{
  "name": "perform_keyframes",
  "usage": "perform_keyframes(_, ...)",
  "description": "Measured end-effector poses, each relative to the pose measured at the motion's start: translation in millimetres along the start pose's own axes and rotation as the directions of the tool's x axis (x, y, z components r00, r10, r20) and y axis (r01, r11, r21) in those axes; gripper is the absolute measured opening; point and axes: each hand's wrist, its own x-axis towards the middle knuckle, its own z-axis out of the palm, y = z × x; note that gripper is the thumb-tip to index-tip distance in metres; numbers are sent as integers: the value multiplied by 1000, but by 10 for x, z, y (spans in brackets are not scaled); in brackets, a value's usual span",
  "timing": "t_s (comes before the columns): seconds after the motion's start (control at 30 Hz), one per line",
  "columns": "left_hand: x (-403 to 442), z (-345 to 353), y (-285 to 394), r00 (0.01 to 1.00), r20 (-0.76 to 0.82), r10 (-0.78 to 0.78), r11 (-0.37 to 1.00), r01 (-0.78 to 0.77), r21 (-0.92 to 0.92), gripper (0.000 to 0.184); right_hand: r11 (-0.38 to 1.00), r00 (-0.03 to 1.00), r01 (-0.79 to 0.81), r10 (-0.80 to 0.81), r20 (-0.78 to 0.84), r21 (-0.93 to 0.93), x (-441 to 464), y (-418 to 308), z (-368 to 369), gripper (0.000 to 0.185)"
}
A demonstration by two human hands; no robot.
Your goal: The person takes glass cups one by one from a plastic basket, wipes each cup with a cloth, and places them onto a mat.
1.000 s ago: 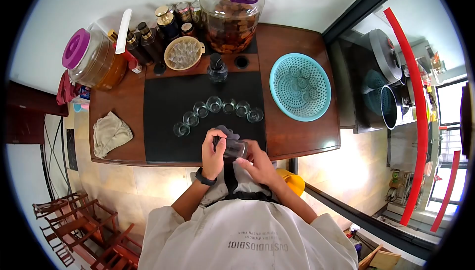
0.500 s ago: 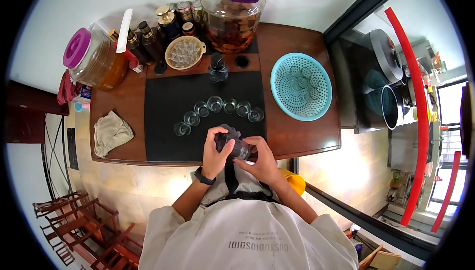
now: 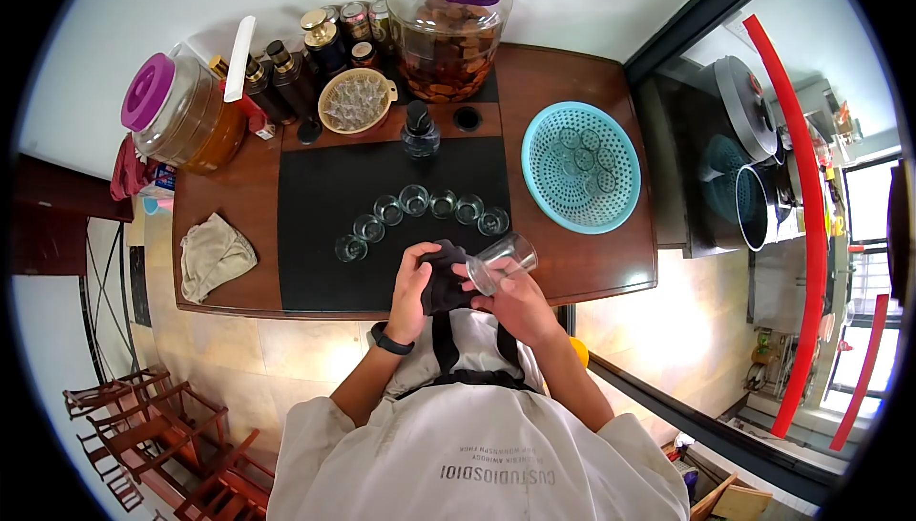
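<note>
A dark grey cloth (image 3: 442, 282) hangs bunched in my left hand (image 3: 410, 292), its fingers closed on it at the table's front edge. Tilted in my right hand (image 3: 525, 313) is a clear drinking glass (image 3: 506, 261), just right of the cloth; the fingers hold it from below. Beyond my hands, several small clear glasses (image 3: 414, 199) stand in an arc on the black table panel (image 3: 324, 187). To the right is a light blue colander (image 3: 625, 192) with several more glasses (image 3: 587, 158) inside.
At the back stand a large purple-lidded jar (image 3: 444, 44), a beige basket (image 3: 389, 92) of small clear items, dark bottles (image 3: 291, 82) and a small dark-topped bottle (image 3: 420, 135). Left are another purple-lidded jar (image 3: 196, 125) and a beige cloth (image 3: 218, 256). Beyond the glass partition are pots (image 3: 754, 201).
The glass, earlier between both hands against the cloth, has moved right and up in my right hand and now tilts. My left hand keeps the cloth in nearly the same place.
</note>
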Motion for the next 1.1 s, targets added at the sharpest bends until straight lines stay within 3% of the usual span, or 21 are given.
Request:
perform_keyframes(0.03, -7, 4, -15, 1000, 15, 8, 1000, -8, 6, 33, 1000, 1000, 0, 0, -1, 0, 6, 36, -40, 43)
perform_keyframes(0.07, -6, 14, -22, 999, 30, 16, 1000, -16, 13, 34, 936, 990, 129, -138, -4, -326, 19, 65, -44, 41)
perform_keyframes(0.1, -1, 20, -21, 999, 29, 15, 1000, -16, 13, 34, 755, 963, 233, -265, 39, -613, 34, 84, -31, 39)
perform_keyframes(0.17, -1, 41, 5, 998, 67, 14, 998, -18, 61, 36, 696, 958, 243, -282, 54, -675, 24, 96, -3, 47)
perform_keyframes(0.23, -4, 84, 21, 1000, 4, -9, 996, 9, 86, 34, 225, 935, 224, -323, 145, -948, 42, 147, -25, 54)
perform_keyframes(0.3, 3, 79, 27, 999, 28, -16, 949, 7, 314, 33, 202, 942, 217, -298, 152, -955, 54, 209, -7, 60)
perform_keyframes(0.37, 0, 103, 46, 999, -39, 11, 962, 0, 273, 31, 530, 944, 233, -326, 58, -815, 23, 238, 84, 61)
perform_keyframes(0.43, 1, 79, 65, 980, 17, 197, 848, -179, 499, 26, 632, 964, 180, -264, 9, -753, -5, 167, 61, 60)
perform_keyframes(0.5, 3, 112, 90, 972, 14, 235, 835, -210, 509, 21, 509, 991, -16, -104, -81, -860, -10, 94, 11, 55)
perform_keyframes(0.53, 4, 126, 96, 962, 16, 274, 821, -242, 517, 16, 510, 991, -18, -105, -82, -860, -23, 81, 33, 55)
perform_keyframes(0.6, 6, 50, 53, 977, -21, 210, 867, -177, 466, 12, 272, 980, 169, -153, 131, -947, -49, 14, 202, 57)
perform_keyframes(0.63, 14, 26, 39, 988, -54, 144, 905, -109, 411, 7, 270, 979, 170, -156, 131, -948, -21, 5, 199, 57)
perform_keyframes(0.7, 26, 54, 61, 991, -63, 120, 924, -89, 372, 4, -92, 850, 437, -284, 444, -895, 37, 6, 150, 59)
perform_keyframes(0.77, 20, 63, 33, 990, -132, 49, 940, -1, 342, 4, -133, 827, 458, -298, 476, -879, 38, 2, 126, 62)
perform_keyframes(0.83, 4, 76, 60, 987, -130, 98, 920, -40, 389, 4, 206, 966, 199, -206, 157, -958, -33, 0, 192, 58)
perform_keyframes(0.87, -5, 84, 77, 982, -124, 143, 897, -76, 436, 5, 205, 966, 198, -206, 156, -958, -24, 54, 66, 58)
perform_keyframes(0.93, -16, 83, 88, 981, -80, 175, 878, -119, 464, 6, 620, 998, 21, -55, -17, -784, 39, 181, -292, 58)
perform_keyframes(0.97, -22, 80, 96, 977, -36, 208, 856, -164, 491, 7, 620, 998, 21, -54, -17, -784, 20, 162, -226, 58)
perform_keyframes(1.03, 2, 108, 139, 972, -30, 232, 861, -191, 472, 8, 273, 952, 257, -239, 193, -927, -18, 87, -1, 55)
perform_keyframes(1.07, 16, 123, 152, 967, -23, 253, 866, -216, 450, 10, 272, 951, 259, -240, 195, -927, -1, 73, 29, 55)
perform_keyframes(1.1, 15, 128, 149, 967, -21, 254, 867, -218, 449, 10, 41, 869, 394, -341, 358, -918, 16, 61, 51, 56)
